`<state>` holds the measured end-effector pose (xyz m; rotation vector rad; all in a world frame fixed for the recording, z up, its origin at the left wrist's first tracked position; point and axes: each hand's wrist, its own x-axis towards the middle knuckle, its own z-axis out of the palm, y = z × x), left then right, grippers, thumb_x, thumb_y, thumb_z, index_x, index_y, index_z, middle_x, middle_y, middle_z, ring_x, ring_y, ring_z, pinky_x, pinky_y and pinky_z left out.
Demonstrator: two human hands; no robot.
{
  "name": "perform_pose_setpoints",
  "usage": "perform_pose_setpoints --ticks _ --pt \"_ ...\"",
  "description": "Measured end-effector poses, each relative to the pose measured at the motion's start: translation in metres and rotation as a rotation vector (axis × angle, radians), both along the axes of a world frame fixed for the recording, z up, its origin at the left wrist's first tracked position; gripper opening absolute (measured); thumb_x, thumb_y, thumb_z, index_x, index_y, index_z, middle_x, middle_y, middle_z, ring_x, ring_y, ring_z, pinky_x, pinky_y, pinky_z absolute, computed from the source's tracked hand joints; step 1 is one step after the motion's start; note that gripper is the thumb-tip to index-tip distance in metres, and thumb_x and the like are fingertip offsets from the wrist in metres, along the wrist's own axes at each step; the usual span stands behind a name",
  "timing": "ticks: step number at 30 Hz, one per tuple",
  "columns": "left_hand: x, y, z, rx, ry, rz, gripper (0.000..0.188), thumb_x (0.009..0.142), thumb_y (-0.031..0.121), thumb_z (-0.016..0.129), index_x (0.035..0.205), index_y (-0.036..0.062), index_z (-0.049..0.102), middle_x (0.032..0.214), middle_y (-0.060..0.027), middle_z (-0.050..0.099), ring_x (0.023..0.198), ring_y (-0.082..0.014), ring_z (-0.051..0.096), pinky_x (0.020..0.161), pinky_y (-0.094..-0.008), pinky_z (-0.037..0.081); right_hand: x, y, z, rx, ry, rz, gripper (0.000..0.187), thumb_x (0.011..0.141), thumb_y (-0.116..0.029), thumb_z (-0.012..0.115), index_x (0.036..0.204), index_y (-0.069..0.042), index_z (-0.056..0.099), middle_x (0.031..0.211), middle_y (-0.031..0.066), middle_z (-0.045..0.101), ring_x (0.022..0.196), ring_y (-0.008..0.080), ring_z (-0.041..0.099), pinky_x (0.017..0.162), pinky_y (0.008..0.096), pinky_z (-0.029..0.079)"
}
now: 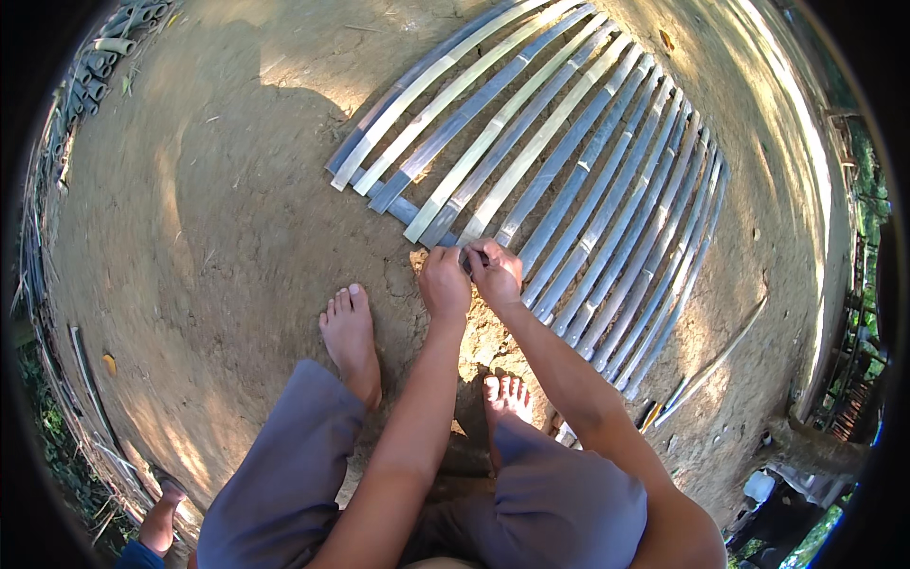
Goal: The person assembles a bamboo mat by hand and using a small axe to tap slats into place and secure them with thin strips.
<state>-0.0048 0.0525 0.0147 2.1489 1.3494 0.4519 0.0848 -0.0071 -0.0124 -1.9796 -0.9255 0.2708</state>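
Note:
A row of split bamboo slats, some pale and some grey, lies on the ground in front of me. Their near ends rest over a grey bamboo crosspiece. At that near edge my left hand is closed, knuckles up. My right hand is beside it, thumb and fingers pinched together. Between the two hands shows a small dark piece; my fingers hide most of it, and I cannot tell whether it belongs to the crosspiece.
My bare feet stand on the dirt ground behind the slats. A yellow-and-black handled tool and a thin stick lie at the right. Cut bamboo tubes are piled far left. Another person's foot shows lower left.

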Motion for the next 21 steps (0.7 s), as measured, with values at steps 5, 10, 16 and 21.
perform_pose_setpoints --ticks 5,10,16,21 --pt "-0.005 -0.002 -0.007 0.006 -0.013 -0.012 0.019 0.082 0.002 0.069 0.098 0.0081 0.077 0.091 -0.0148 0.07 0.085 -0.0371 0.069 0.075 -0.047 0.055 -0.001 -0.007 0.011 -0.037 0.228 -0.063 0.012 0.09 -0.01 0.078 0.093 -0.007 0.067 0.086 0.0096 0.075 0.074 0.0223 0.074 0.065 0.0346 0.058" --pt "0.01 0.03 0.002 -0.128 0.199 -0.221 0.017 0.08 0.002 0.071 0.095 0.0064 0.078 0.091 -0.0179 0.074 0.086 -0.0376 0.073 0.078 -0.0462 0.058 0.015 -0.036 0.016 0.091 0.426 -0.315 0.012 0.091 -0.008 0.08 0.093 -0.004 0.069 0.083 0.0027 0.074 0.074 0.0082 0.069 0.066 0.0274 0.056" --pt "0.045 0.085 0.016 0.002 0.642 -0.613 0.013 0.084 0.004 0.068 0.093 0.0009 0.078 0.087 -0.017 0.077 0.089 -0.0322 0.077 0.08 -0.0436 0.061 0.0 -0.086 0.058 0.166 0.481 -0.443 0.011 0.092 -0.01 0.078 0.094 -0.003 0.07 0.087 0.0074 0.077 0.077 0.0101 0.071 0.069 0.0271 0.057" --pt "0.072 0.092 0.029 -0.38 0.584 -0.424 0.009 0.078 0.006 0.074 0.085 0.0009 0.078 0.088 -0.0149 0.078 0.09 -0.0306 0.078 0.081 -0.0416 0.062 -0.013 -0.116 0.088 0.206 0.503 -0.412 0.009 0.092 -0.006 0.078 0.094 -0.002 0.069 0.092 0.0097 0.078 0.083 0.0139 0.075 0.073 0.0289 0.06"
